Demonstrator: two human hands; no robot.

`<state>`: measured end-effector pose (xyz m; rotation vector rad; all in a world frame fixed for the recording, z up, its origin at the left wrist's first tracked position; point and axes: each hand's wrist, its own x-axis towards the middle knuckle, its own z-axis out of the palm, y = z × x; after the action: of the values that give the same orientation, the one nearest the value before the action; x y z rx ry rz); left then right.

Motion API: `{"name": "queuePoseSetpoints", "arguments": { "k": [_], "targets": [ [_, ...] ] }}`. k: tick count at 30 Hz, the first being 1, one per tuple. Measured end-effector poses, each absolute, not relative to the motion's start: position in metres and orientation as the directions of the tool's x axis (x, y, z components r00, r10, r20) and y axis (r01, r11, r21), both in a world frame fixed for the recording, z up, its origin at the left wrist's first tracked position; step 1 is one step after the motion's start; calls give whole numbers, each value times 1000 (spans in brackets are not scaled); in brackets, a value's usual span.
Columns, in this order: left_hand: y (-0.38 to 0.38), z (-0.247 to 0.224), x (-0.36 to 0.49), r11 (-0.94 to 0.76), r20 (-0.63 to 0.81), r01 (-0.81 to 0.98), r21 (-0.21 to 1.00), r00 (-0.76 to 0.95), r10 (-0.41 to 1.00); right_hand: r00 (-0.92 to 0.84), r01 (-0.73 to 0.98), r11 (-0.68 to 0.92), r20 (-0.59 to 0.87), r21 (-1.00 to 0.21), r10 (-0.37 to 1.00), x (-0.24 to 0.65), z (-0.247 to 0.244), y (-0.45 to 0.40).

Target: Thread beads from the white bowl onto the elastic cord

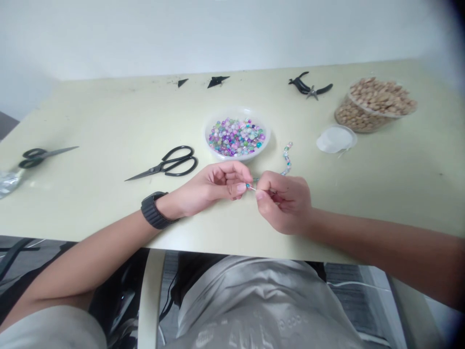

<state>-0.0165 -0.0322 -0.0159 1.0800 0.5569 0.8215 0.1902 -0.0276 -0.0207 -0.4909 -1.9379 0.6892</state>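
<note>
My left hand (227,182), with a black watch on its wrist, pinches a small teal bead (248,185) between thumb and fingertips. Close on its right, my right hand (283,198) is closed on a thin pale string (253,188) that runs to the bead. Beyond my right hand a strand of strung beads (286,157) curves over the table, its near end partly hidden by that hand. Just behind my left hand stands a white bowl (268,140) of purple, pink, green and teal beads (236,137).
Black-handled scissors (163,167) lie left of the bowl, another pair (43,155) at the far left. Black pliers (308,88), a tub of pale brown pieces (366,118) and a white lid (336,139) are at the right. Dark scraps (217,81) lie at the table's back.
</note>
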Motion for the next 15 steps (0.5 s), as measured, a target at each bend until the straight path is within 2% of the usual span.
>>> {"name": "queuePoseSetpoints", "arguments": {
  "k": [15],
  "targets": [
    [-33,-14,-16,234,1,-313,921,601,799,-436,36,758,673,-651,598,189,-21,-27]
  ]
}}
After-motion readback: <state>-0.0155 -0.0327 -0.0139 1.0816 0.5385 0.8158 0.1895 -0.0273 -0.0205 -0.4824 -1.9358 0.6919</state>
